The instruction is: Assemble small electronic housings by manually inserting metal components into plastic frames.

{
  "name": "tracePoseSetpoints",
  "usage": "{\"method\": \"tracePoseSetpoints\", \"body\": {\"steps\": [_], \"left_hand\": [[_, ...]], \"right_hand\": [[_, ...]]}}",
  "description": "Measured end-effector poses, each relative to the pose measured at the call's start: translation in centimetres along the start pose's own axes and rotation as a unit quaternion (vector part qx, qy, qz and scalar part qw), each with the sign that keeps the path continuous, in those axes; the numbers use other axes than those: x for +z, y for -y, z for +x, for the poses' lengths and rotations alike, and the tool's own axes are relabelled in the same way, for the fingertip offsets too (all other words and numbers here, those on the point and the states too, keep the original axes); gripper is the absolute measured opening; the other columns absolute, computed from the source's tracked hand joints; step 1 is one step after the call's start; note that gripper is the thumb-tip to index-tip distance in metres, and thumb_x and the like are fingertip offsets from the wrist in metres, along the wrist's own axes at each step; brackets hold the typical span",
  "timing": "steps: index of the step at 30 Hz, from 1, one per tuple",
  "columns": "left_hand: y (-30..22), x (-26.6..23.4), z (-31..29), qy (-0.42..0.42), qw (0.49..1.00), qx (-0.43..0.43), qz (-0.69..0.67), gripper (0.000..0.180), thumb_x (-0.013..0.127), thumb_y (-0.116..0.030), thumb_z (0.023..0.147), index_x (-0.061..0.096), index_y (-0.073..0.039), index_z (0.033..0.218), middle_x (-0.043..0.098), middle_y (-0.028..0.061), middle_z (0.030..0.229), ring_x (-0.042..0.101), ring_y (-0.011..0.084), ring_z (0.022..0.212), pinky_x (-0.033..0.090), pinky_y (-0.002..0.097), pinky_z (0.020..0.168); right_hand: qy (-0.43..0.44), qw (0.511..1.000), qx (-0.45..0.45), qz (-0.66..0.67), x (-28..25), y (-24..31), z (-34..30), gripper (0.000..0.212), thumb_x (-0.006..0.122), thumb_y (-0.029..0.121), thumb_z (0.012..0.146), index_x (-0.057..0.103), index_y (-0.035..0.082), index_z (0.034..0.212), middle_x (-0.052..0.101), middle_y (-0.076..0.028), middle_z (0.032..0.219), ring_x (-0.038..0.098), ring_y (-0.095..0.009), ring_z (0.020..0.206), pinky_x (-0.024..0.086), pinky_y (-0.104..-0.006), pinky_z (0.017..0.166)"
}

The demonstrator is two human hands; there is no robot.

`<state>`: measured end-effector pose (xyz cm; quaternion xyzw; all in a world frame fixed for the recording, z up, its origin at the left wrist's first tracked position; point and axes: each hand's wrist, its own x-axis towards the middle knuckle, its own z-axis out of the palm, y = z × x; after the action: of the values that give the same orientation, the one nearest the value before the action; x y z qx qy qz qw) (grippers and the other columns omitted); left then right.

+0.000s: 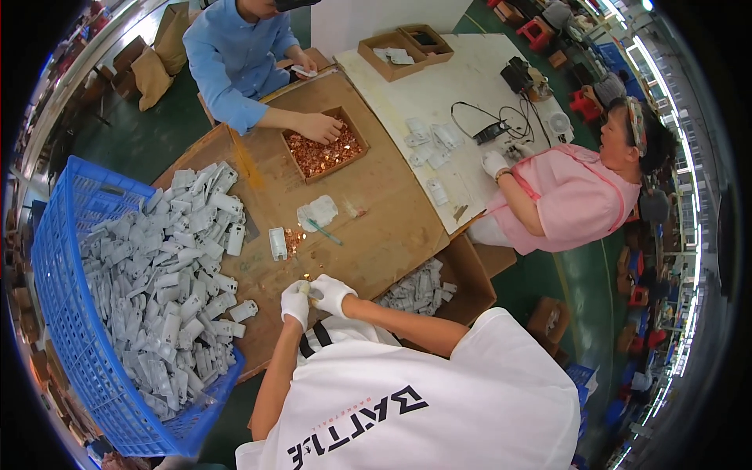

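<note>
Both my hands wear white gloves and meet at the near edge of the brown table [376, 211]. My left hand [294, 304] is closed, its fingertips around a small pale piece that the gloves mostly hide. Close against it, my right hand [332, 295] is closed too, with its fingers at the same spot. Just beyond them lie loose copper-coloured metal bits [294, 241] and a white plastic casing [278, 244]. A thin teal stick [324, 233] rests by a crumpled whitish sheet [317, 211].
To the left, a blue plastic basket [59, 243] overflows with white casings [172, 298]. A co-worker in blue reaches into a box [338, 167] of copper bits. On the right, a co-worker in pink works at a white table [399, 117]. A carton [474, 274] of casings stands below.
</note>
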<state>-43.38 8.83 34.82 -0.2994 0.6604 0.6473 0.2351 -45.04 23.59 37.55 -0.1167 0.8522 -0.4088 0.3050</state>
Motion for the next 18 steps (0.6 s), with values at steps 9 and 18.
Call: {"method": "tracePoseSetpoints", "body": {"steps": [9,18], "left_hand": [[5.7,-7.0,1.3,-0.168,0.952,0.142,0.211,0.043,0.062,-0.02,0.09,0.053,-0.003,0.128,0.06,0.017,0.122,0.058,0.0282,0.11,0.047,0.037,0.092],[7.1,-15.7,-6.1,-0.368,0.785,0.01,0.497,0.058,0.071,-0.008,0.075,0.052,-0.011,0.13,0.037,0.0239,0.142,0.039,0.0402,0.128,0.036,0.0433,0.106]], "right_hand": [[-0.31,0.932,0.083,-0.17,-15.2,-11.8,6.0,0.026,0.06,0.01,0.078,0.069,0.01,0.102,0.068,-0.013,0.104,0.065,-0.031,0.099,0.052,-0.0392,0.083],[-0.284,0.744,0.219,-0.564,-22.2,-12.7,8.3,0.042,0.057,0.033,0.087,0.056,0.005,0.119,0.054,-0.016,0.124,0.048,-0.028,0.12,0.039,-0.0377,0.1]]}}
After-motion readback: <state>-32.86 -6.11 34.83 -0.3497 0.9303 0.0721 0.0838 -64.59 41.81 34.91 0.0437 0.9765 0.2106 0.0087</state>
